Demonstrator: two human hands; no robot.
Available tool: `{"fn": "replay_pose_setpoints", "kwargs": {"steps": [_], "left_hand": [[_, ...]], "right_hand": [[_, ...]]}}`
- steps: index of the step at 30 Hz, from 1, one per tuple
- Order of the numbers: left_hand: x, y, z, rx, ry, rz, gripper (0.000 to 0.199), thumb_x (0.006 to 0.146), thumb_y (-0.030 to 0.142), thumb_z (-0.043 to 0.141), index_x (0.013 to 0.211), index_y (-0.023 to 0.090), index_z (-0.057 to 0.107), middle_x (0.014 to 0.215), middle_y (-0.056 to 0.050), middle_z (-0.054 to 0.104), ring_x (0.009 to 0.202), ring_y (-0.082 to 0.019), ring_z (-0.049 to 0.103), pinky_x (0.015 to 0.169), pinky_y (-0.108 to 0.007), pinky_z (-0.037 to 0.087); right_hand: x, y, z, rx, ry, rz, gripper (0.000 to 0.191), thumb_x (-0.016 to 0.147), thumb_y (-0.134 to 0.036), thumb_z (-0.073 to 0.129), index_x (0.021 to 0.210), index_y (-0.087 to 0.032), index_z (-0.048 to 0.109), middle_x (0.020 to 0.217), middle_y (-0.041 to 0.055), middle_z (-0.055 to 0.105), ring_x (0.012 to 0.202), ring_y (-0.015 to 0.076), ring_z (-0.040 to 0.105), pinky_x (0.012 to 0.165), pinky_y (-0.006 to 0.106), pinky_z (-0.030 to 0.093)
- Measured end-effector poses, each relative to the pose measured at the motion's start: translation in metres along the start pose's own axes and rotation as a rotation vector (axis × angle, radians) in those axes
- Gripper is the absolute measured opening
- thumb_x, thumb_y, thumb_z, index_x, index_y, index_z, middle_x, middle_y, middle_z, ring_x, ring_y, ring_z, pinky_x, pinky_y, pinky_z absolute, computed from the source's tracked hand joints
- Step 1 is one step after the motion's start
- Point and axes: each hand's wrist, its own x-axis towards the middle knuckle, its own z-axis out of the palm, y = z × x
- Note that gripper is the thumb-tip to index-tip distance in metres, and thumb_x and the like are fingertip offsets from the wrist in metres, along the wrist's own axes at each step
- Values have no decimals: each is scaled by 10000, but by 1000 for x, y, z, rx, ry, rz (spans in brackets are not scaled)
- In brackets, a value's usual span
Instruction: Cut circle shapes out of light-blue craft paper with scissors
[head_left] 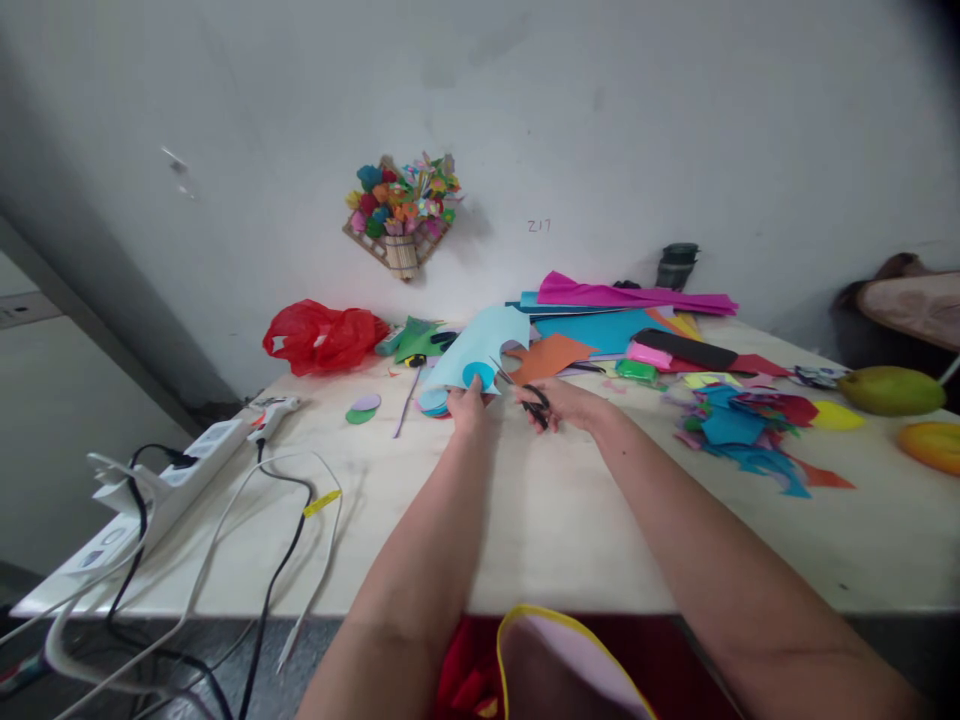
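My left hand is closed on a sheet of light blue paper, with a darker blue paper circle pressed against it under the thumb. A rounded notch shows in the sheet's right side. In my right hand is a pair of scissors with black handles, fingers in the loops. Its blades point up and left at the sheet's right edge, close to the blue circle; whether they touch the paper I cannot tell. Just left of my left hand lies a small stack of paper circles.
A green circle and a red plastic bag lie to the left. Nearer is a power strip with trailing cables. Orange paper, a heap of coloured scraps and a green-yellow fruit lie to the right.
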Motion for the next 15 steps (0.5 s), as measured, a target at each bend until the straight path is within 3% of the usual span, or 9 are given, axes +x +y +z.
{"fn": "replay_pose_setpoints", "kwargs": {"steps": [9, 15], "left_hand": [[-16, 4, 6, -30, 22, -13, 149, 788, 120, 747, 718, 130, 616, 665, -24, 651, 571, -123, 628, 595, -237, 537], [-15, -1, 6, -20, 15, -11, 197, 827, 132, 713, 688, 157, 576, 642, -7, 632, 599, -128, 646, 681, -272, 561]], "right_hand": [[5, 2, 17, 89, 63, -20, 367, 916, -507, 691, 852, -163, 579, 576, 15, 652, 424, 111, 602, 320, 170, 360], [7, 1, 25, 108, 86, -5, 429, 890, -573, 697, 838, -171, 557, 533, 2, 623, 417, 113, 591, 311, 171, 343]]}}
